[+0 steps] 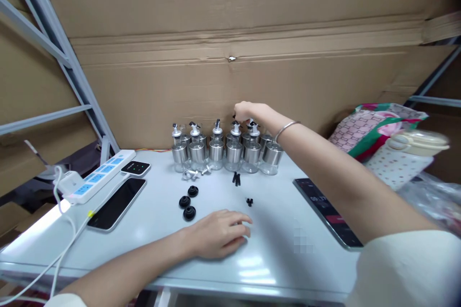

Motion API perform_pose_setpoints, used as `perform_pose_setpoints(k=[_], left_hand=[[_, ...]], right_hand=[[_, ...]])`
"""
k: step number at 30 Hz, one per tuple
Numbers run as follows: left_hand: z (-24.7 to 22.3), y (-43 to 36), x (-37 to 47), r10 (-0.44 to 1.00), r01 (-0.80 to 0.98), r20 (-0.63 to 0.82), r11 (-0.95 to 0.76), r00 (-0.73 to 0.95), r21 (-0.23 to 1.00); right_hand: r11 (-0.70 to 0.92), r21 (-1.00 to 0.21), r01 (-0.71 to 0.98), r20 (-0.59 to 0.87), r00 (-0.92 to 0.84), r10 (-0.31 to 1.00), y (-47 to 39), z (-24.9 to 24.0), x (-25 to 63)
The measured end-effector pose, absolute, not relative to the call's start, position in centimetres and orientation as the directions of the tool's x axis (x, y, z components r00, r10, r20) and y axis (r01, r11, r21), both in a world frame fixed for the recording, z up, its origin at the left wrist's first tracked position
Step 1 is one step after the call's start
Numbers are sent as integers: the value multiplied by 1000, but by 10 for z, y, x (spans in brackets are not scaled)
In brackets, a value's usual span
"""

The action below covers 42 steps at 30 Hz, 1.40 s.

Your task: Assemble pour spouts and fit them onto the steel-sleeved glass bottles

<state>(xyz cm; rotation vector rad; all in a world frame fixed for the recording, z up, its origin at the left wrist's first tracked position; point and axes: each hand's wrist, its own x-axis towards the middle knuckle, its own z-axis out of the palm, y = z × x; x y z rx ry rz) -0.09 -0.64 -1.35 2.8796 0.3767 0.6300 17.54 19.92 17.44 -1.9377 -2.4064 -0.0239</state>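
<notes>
My right hand (247,111) reaches to the back of the table, above the rows of glass bottles (233,153) with metal sleeves. Its fingers are pinched together near the white and black pour spouts (236,128); what they hold is mostly hidden, with just a dark bit showing at the fingertips. My left hand (225,234) rests on the tabletop near the front, fingers loosely bent and apart, holding nothing. Beyond it lie small black pieces (249,202) and short black sticks (236,179). Three round black caps (189,213) sit to its left.
White plastic parts (196,173) lie before the bottles. Left are a power strip (101,177), a small black device (136,168) and a phone (117,204) with cables. On the right are another phone (324,211), a dotted bottle (403,158) and a patterned bag (360,129). Cardboard (162,86) stands behind.
</notes>
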Motion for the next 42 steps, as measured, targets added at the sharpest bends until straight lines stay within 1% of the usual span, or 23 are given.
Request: perform_pose_setpoints(k=[3, 6, 8, 10, 11, 13, 14, 15, 17, 19, 20, 21, 22, 24, 26, 27, 30, 32, 34, 36, 39, 41, 42], left_hand=[[-13, -5, -1, 276, 201, 370, -952, 887, 230], [-11, -6, 0, 285, 197, 336, -942, 898, 272], [-8, -7, -1, 310, 200, 307, -919, 900, 341], [-7, -8, -1, 387, 227, 269, -850, 882, 476], [-7, -8, -2, 448, 249, 243, -785, 860, 568], [-10, -5, -2, 576, 251, 171, -578, 799, 776], [-12, -3, -2, 626, 217, 130, -446, 769, 869], [-15, 1, -2, 660, 156, 92, -307, 746, 939], [-21, 10, -3, 690, 11, 36, -64, 722, 998], [-25, 18, -5, 699, -102, 4, 98, 715, 990], [-26, 21, -7, 697, -148, -1, 154, 717, 977], [-27, 24, -8, 688, -189, 1, 197, 726, 962], [-26, 25, -9, 675, -222, 10, 228, 737, 948], [-23, 25, -11, 638, -261, 40, 256, 769, 931], [-17, 22, -11, 604, -260, 72, 231, 794, 938], [-15, 21, -11, 586, -236, 77, 200, 806, 951], [-7, 16, -11, 576, -84, 18, 89, 818, 992], [-4, 13, -11, 600, 4, -34, 50, 799, 999], [-1, 12, -11, 612, 40, -58, 43, 789, 998], [1, 10, -10, 604, 67, -78, 40, 793, 997], [5, 7, -8, 592, 131, -123, 31, 796, 991], [8, 6, -6, 577, 155, -137, 18, 805, 988], [8, 5, -6, 570, 163, -140, 10, 810, 987]], right_hand=[[232, -19, 973, 38, -231, 972, 199, 162, 175], [269, -36, 962, 99, -264, 959, 198, 156, 178], [290, -51, 956, 188, -276, 943, 196, 159, 182], [302, -62, 951, 300, -271, 915, 191, 170, 186], [309, -66, 949, 362, -266, 893, 187, 178, 188], [321, -71, 945, 480, -249, 841, 171, 197, 191], [337, -84, 938, 604, -221, 765, 160, 207, 193], [354, -93, 931, 697, -193, 690, 146, 215, 194], [386, -130, 914, 840, -105, 532, 116, 226, 195], [472, -150, 869, 935, -31, 353, 84, 227, 195], [513, -161, 843, 955, 1, 297, 69, 222, 194], [547, -182, 817, 958, 22, 286, 56, 215, 193], [575, -208, 791, 946, 13, 324, 45, 206, 192], [624, -267, 735, 878, -82, 472, 29, 182, 187], [664, -342, 664, 735, -251, 630, 21, 155, 180], [677, -380, 630, 651, -338, 680, 20, 142, 177], [685, -427, 591, 432, -533, 728, 20, 113, 171], [693, -428, 580, 359, -594, 719, 22, 104, 170], [700, -439, 562, 374, -594, 712, 23, 102, 171], [703, -506, 500, 470, -524, 710, 24, 106, 171], [701, -652, 289, 620, -331, 712, 24, 116, 166], [693, -700, 171, 644, -269, 717, 23, 120, 162], [688, -712, 140, 639, -278, 717, 22, 121, 159]])
